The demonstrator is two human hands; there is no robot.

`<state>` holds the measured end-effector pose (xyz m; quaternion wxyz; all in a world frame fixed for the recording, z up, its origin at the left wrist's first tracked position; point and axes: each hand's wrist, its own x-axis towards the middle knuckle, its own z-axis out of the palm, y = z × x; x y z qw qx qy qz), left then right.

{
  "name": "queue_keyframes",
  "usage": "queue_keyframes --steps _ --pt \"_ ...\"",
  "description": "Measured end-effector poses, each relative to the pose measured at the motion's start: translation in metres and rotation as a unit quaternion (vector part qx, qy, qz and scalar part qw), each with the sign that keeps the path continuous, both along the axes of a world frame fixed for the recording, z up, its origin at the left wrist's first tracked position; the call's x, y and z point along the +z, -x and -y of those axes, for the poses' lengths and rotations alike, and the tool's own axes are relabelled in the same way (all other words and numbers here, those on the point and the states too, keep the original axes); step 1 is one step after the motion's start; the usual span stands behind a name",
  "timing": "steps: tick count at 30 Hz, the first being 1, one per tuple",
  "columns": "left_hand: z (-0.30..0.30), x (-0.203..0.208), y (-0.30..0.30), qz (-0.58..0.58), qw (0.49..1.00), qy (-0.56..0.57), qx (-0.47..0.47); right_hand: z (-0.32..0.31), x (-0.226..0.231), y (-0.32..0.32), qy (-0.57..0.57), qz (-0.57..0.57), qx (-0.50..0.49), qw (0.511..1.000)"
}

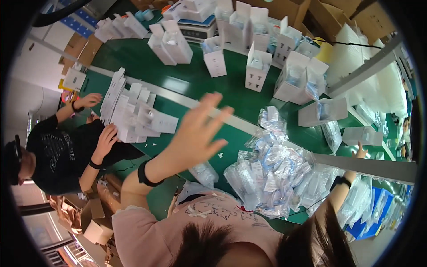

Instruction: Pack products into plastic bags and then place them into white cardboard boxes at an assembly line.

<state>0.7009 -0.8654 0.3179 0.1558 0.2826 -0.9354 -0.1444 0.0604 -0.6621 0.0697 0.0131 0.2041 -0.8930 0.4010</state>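
A white rectangular cardboard box [362, 136] lies on the green tabletop [240, 116] at the far right, just beyond the fingertips of the right hand [360, 152]; that hand is small in view, its fingers parted, with nothing visible in its grasp; whether a fingertip touches the box I cannot tell; a grey metal bar [378, 168] crosses in view just below this hand.

The left hand [201, 129] is wide open above the table, fingers spread and empty, well apart from the box and to its left; between the two hands spreads a heap of clear plastic bags with white and pale-blue contents [275, 164]; near the right hand, a clear bagged item [332, 135] lies beside an open white carton tipped on its side [323, 111].

Farther out, open white upright cartons [259, 66] line the far side; at the left, a co-worker in a black shirt [55, 149] has both hands at a cluster of white cartons [133, 113].
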Motion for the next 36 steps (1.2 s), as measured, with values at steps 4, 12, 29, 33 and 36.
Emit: queue_keyframes --steps 4,12,29,33,36 --pt "0.026 -0.042 -0.114 -0.044 0.925 0.147 0.347 -0.062 0.088 -0.147 0.302 -0.107 -0.096 0.942" --pt "0.100 -0.072 -0.273 -0.033 0.958 0.035 0.284 0.004 0.164 -0.402 0.275 -0.254 0.254 0.892" --pt "0.127 -0.083 -0.269 -0.163 0.931 -0.227 0.235 0.238 0.106 -0.670 0.128 0.168 0.627 0.750" --pt "0.090 -0.012 -0.191 -0.163 0.939 -0.185 0.240 0.143 0.175 -0.557 0.034 0.277 0.634 0.721" --pt "0.058 0.014 -0.117 -0.179 0.953 -0.158 0.186 0.040 0.194 -0.454 0.059 0.229 0.533 0.813"
